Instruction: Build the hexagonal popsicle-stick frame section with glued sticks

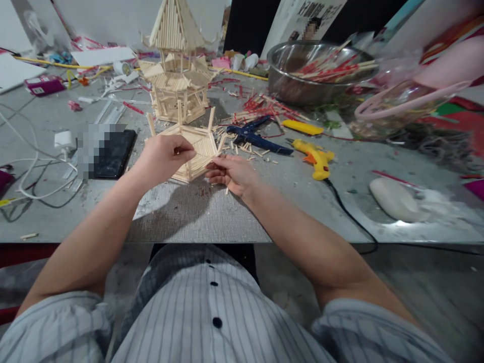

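Note:
A low base of pale wooden sticks (204, 144), with a slatted floor and short upright posts at its corners, lies on the table before me. Over its near left side reaches my left hand (166, 155), thumb and forefinger pinched together above the floor; what is between the fingertips is too small to make out. My right hand (236, 174) is closed at the base's near right edge, fingertips at a corner post. Behind stands a tiered stick pavilion (179, 83) with a pointed roof. Flush cutters with blue handles (260, 135) lie right of the base among cut stick pieces.
A yellow glue gun (315, 159) with a black cord and a yellow utility knife (302, 127) lie to the right. Farther back is a steel bowl (280, 75) of red-tipped sticks. A black phone (113, 154) and a white charger (65, 140) with cables lie left.

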{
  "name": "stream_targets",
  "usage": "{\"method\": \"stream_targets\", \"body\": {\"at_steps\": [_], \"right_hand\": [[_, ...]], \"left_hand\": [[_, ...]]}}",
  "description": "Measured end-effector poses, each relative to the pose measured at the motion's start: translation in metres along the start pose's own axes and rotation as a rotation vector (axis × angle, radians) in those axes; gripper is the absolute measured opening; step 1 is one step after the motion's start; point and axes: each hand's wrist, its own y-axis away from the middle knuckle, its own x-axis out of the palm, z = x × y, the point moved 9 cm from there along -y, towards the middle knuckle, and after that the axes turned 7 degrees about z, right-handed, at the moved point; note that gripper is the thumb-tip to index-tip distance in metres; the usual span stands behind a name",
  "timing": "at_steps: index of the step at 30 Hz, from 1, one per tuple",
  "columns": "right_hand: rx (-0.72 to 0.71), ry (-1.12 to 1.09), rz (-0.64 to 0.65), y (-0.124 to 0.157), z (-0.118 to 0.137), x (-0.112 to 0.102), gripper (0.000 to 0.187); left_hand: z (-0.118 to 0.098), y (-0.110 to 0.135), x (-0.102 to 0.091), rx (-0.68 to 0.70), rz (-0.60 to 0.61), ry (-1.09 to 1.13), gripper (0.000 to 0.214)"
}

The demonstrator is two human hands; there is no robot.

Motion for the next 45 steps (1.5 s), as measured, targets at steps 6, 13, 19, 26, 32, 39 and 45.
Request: {"method": "stream_targets", "body": {"at_steps": [6,13,19,26,32,39,45], "right_hand": [[-0.019,0.01,0.008,-0.0028,0.0016,-0.0002,0.02],[-0.008,0.003,0.012,-0.0011,0.0008,0.0014,0.021],[0.002,-0.018,0.025,-0.0013,-0.0019,0.0032,0.022],[0.005,-0.046,0.011,-0.0019,-0.0034,0.0031,0.022],[-0.001,-0.056,0.017,-0.0016,-0.0029,0.0021,0.023],[-0.002,-0.048,0.002,0.0001,0.0009,0.0028,0.024],[0.009,-0.04,-0.007,0.0004,0.0013,0.0029,0.024]], "left_hand": [[0.0071,0.0027,0.0041,0.007,-0.035,0.059,0.023],[0.0076,0.0041,0.0048,0.009,-0.044,0.061,0.023],[0.0071,0.0045,0.0033,-0.011,-0.057,0.035,0.021],[0.0053,0.0052,0.0025,-0.023,-0.06,0.053,0.019],[0.0055,0.0053,0.0025,-0.01,-0.065,0.054,0.02],[0.0049,0.0054,0.0026,0.002,-0.068,0.058,0.019],[0.004,0.005,0.0017,0.029,-0.086,0.084,0.02]]}}
